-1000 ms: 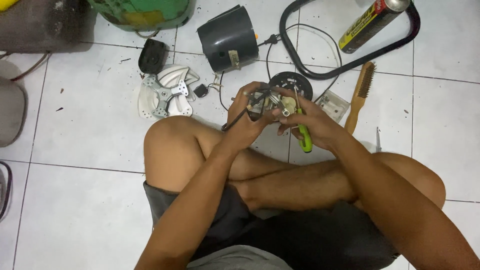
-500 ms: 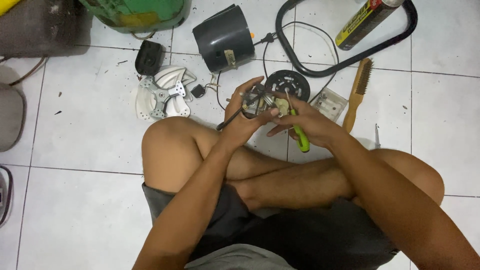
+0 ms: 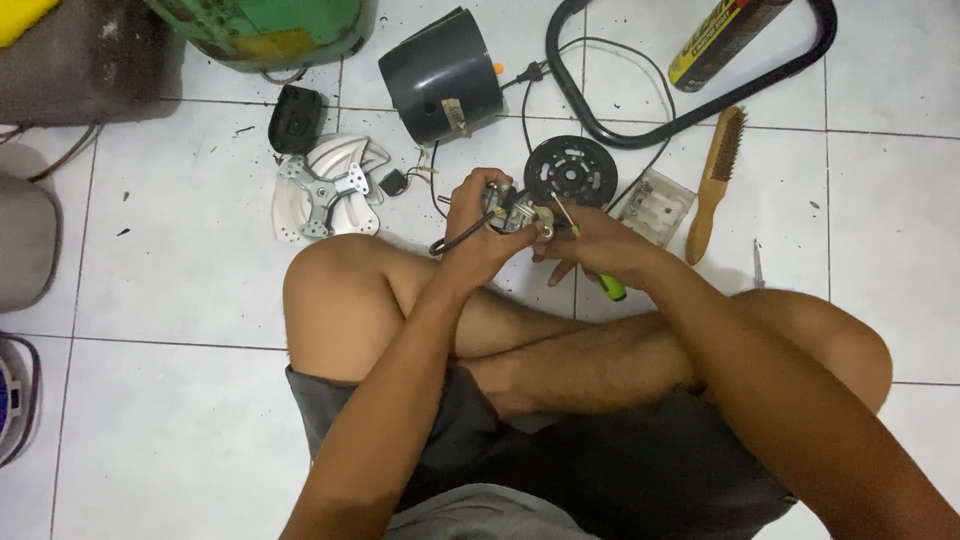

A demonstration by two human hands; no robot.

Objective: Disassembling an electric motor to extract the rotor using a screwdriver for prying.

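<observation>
1. Motor assembly (image 3: 515, 212): a small metal part with windings and a black cable trailing from it, which I find held above the crossed legs, between the two hands.
2. Left hand (image 3: 478, 235): I record it clenched around the left side of the motor assembly, fingers wrapped over the top, the black cable hanging out below the palm.
3. Right hand (image 3: 600, 245): closed in a grip on a screwdriver (image 3: 590, 262) with a green handle. The handle sticks out below the hand; the shaft runs up past the fingers to the motor assembly, and I cannot tell exactly where the tip lands.
4. Just beyond the hands, on the white tile floor (image 3: 180, 240), lies a black round slotted disc (image 3: 570, 172).
5. To the right of the right hand lie a clear plastic box (image 3: 657, 205) and a wooden-handled wire brush (image 3: 716, 180), near each other.
6. Beyond and left of the left hand I note a white fan blade with a metal bracket (image 3: 325, 188), and further off a dark cylindrical housing (image 3: 440, 75).
</observation>
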